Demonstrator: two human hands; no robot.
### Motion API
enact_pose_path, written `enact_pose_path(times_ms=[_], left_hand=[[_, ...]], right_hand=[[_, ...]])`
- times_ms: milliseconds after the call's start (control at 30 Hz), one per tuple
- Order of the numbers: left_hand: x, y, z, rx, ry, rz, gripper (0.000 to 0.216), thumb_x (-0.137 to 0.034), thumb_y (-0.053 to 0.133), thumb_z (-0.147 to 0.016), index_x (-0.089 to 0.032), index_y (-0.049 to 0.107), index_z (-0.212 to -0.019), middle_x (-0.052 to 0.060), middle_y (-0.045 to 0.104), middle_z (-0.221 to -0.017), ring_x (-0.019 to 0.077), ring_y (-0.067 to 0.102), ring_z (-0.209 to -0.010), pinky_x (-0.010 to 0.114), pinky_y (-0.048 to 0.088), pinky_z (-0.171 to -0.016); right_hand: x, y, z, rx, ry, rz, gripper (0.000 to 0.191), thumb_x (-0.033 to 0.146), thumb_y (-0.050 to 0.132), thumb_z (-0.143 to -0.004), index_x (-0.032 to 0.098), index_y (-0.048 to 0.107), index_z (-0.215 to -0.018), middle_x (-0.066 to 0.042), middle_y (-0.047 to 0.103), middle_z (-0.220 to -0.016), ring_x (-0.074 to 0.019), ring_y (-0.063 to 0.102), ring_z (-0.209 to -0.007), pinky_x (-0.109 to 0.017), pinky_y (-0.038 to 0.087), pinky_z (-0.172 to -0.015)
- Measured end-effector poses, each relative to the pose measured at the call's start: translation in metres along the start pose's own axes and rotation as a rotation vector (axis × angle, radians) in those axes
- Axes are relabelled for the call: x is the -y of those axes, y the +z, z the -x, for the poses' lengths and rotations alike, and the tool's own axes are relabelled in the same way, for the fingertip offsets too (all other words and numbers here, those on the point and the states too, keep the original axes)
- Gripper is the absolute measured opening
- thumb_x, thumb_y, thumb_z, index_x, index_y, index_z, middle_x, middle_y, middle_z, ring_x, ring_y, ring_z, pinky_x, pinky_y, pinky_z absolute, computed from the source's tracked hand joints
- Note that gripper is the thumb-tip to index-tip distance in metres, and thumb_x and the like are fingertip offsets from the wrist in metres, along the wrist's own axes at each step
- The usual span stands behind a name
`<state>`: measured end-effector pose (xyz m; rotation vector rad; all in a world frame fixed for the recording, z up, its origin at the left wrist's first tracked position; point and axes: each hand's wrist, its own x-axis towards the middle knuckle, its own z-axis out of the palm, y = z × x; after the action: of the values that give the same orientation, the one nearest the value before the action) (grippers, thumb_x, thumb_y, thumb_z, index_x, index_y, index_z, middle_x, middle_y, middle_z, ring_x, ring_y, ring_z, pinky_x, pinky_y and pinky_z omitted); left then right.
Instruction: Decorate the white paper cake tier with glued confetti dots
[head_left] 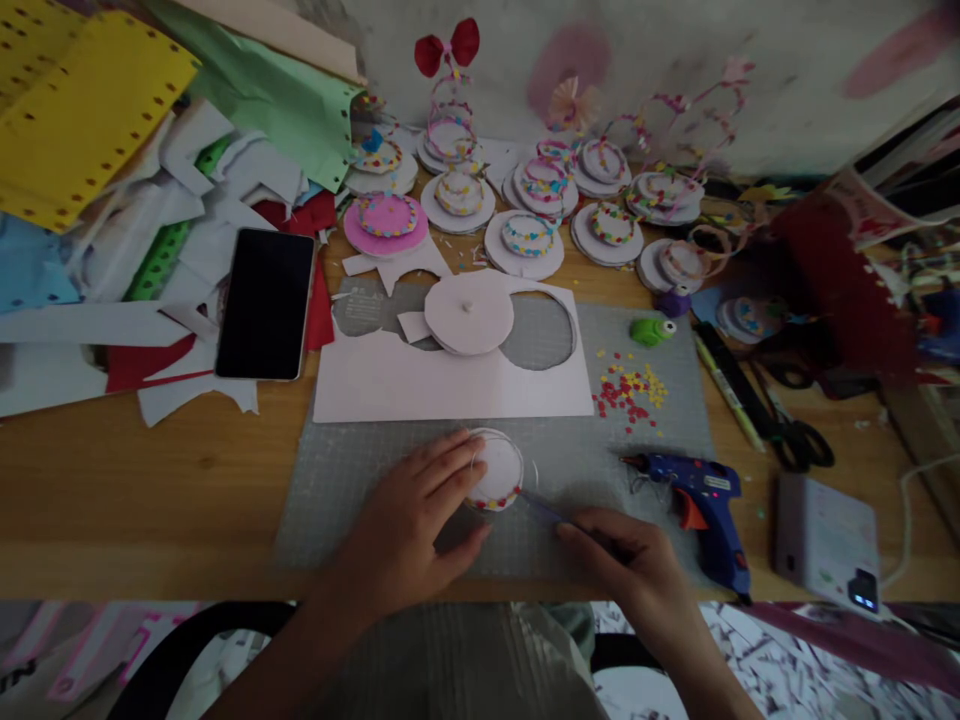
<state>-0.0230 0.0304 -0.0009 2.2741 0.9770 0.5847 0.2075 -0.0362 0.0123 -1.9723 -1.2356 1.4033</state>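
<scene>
My left hand [420,515] rests on the grey cutting mat [352,480], its fingers laid against a small round white foam disc [496,468] with coloured dots along its rim. My right hand [626,555] is pinched on a thin purple stick-like tool [544,507] whose tip touches the disc's lower right edge. A white sheet with round cut-outs [450,380] lies behind, carrying a larger white disc [469,310]. Loose red and yellow paper dots [630,390] lie to the right.
A blue glue gun [701,500] lies right of my right hand, scissors [795,430] and a pen beyond it. A black phone [266,300] sits on paper scraps at left. Several decorated discs [525,240] stand at the back. A grey box [825,540] is far right.
</scene>
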Motion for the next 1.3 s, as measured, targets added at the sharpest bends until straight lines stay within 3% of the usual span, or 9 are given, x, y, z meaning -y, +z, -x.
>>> enact_pose_path(times_ms=[200,500,800,1100,1300], left_hand=[[-0.001,-0.001,0.001,-0.001,0.006,-0.005,0.044,-0.018,0.060,-0.082,-0.015,0.052,-0.125,0.014,0.054,-0.136,0.0286,0.042,-0.133,0.048,0.043,-0.105],[-0.002,-0.001,-0.001,-0.007,0.003,-0.019,0.042,-0.017,0.059,-0.081,-0.014,0.053,-0.122,0.014,0.054,-0.137,0.0276,0.041,-0.133,0.047,0.042,-0.106],[-0.001,-0.001,0.000,-0.017,0.002,-0.020,0.042,-0.016,0.059,-0.081,-0.014,0.054,-0.122,0.013,0.054,-0.137,0.0264,0.041,-0.133,0.045,0.042,-0.106],[-0.002,-0.002,-0.001,-0.020,0.006,-0.008,0.042,-0.015,0.058,-0.081,-0.013,0.054,-0.122,0.014,0.054,-0.136,0.0266,0.042,-0.133,0.046,0.043,-0.106],[-0.001,-0.002,-0.001,-0.023,0.003,0.001,0.042,-0.014,0.058,-0.080,-0.013,0.054,-0.122,0.013,0.055,-0.136,0.0262,0.041,-0.133,0.046,0.043,-0.105]], right_hand=[[0.004,0.001,0.001,-0.017,-0.038,0.043,0.041,0.046,0.053,-0.085,0.019,0.045,-0.055,0.004,0.029,-0.055,-0.0114,0.030,-0.052,-0.025,0.022,-0.046],[0.021,0.004,0.016,-0.105,-0.134,0.357,0.041,0.047,0.050,-0.088,0.020,0.051,-0.057,0.004,0.044,-0.045,-0.0105,0.040,-0.041,-0.024,0.026,-0.041],[0.021,-0.001,0.023,-0.141,-0.083,0.336,0.040,0.048,0.052,-0.086,0.019,0.057,-0.059,0.003,0.046,-0.046,-0.0123,0.045,-0.045,-0.022,0.031,-0.042],[0.015,0.002,0.022,-0.169,-0.309,0.365,0.029,0.037,0.053,-0.090,0.019,0.068,-0.073,-0.003,0.067,-0.061,-0.0153,0.059,-0.050,-0.022,0.042,-0.049],[0.010,0.005,0.018,-0.177,-0.367,0.406,0.027,0.035,0.053,-0.090,0.019,0.069,-0.076,-0.004,0.068,-0.060,-0.0154,0.061,-0.048,-0.022,0.042,-0.048]])
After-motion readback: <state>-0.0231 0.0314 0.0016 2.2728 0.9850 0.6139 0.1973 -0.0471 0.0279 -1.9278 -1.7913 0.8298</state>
